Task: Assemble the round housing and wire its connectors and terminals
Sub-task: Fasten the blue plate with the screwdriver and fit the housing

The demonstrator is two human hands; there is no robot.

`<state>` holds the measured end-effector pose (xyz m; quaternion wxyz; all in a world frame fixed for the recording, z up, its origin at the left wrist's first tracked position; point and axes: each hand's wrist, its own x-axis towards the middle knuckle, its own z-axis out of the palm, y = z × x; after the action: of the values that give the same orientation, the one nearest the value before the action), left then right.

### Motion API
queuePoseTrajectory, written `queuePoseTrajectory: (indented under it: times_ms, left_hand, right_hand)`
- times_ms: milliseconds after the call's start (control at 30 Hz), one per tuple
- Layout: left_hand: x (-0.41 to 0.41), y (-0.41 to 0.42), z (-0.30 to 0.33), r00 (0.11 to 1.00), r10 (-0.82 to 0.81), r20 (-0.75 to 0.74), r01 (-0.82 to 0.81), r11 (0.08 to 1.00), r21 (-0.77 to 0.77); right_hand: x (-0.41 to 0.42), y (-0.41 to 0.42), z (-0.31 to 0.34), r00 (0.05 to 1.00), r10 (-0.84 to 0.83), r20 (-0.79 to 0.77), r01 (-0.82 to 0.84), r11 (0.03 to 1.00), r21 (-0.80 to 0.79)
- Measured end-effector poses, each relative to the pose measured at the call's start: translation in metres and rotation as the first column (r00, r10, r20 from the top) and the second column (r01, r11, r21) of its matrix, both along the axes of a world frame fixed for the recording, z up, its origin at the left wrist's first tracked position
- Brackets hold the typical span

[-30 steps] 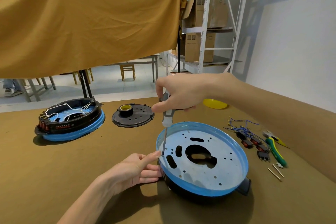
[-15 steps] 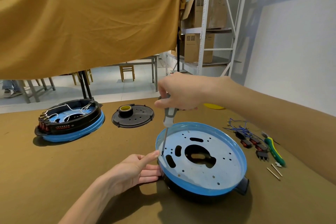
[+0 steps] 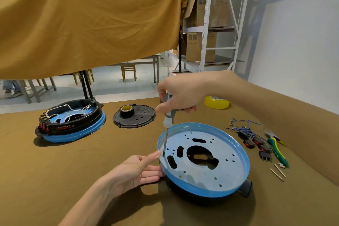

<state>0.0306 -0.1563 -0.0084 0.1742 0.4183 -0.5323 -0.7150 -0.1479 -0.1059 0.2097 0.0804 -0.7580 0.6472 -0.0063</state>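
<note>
Nearest the front edge of the table, the left hand lies against the left side of the round housing, fingers straight and relaxed along its black wall and the thumb up at the blue rim, steadying it rather than gripping. The housing sits right of the table's middle, its pale blue perforated plate facing up. The right hand has its fingers curled round the handle of a screwdriver, held nearly upright with the tip planted at a hole by the plate's left rim, just beside the left thumb. Over the last second the tip has kept to that same hole while the right hand has shifted slightly on the handle, which suggests a screw is being driven there; the screw itself is too small to make out. Wiring looks not yet begun: the wires with connectors and the pliers lie untouched towards the right edge. Farther back stand a black cover carrying a tape roll, a second, wired housing at the left, and a yellow tape roll by the far edge.
</note>
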Motion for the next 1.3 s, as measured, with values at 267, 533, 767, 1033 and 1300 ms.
queuePoseTrajectory:
  times_ms: [267, 533, 767, 1033, 1300]
  left_hand:
    - [0.001, -0.002, -0.002, 1.0, 0.0, -0.003, 0.0, 1.0, 0.024]
    - [0.001, -0.001, -0.004, 1.0, 0.007, -0.008, -0.007, 1.0, 0.014]
    - [0.0, 0.001, -0.003, 1.0, 0.009, 0.0, -0.009, 1.0, -0.015]
    - [0.001, -0.001, -0.002, 1.0, 0.018, -0.004, -0.018, 1.0, 0.014]
    - [0.001, -0.003, -0.004, 1.0, 0.025, -0.006, -0.024, 0.999, 0.034]
  right_hand:
    - [-0.001, 0.0, -0.005, 0.995, -0.017, -0.097, 0.009, 0.997, -0.082]
    - [-0.002, 0.004, -0.007, 0.998, 0.058, -0.015, -0.059, 0.997, -0.052]
    - [-0.003, 0.009, -0.003, 0.993, 0.045, 0.106, -0.046, 0.999, 0.014]
    - [-0.002, 0.007, -0.007, 1.0, 0.021, 0.014, -0.021, 1.0, -0.012]
    - [0.004, 0.003, -0.009, 0.995, -0.013, -0.103, 0.006, 0.998, -0.067]
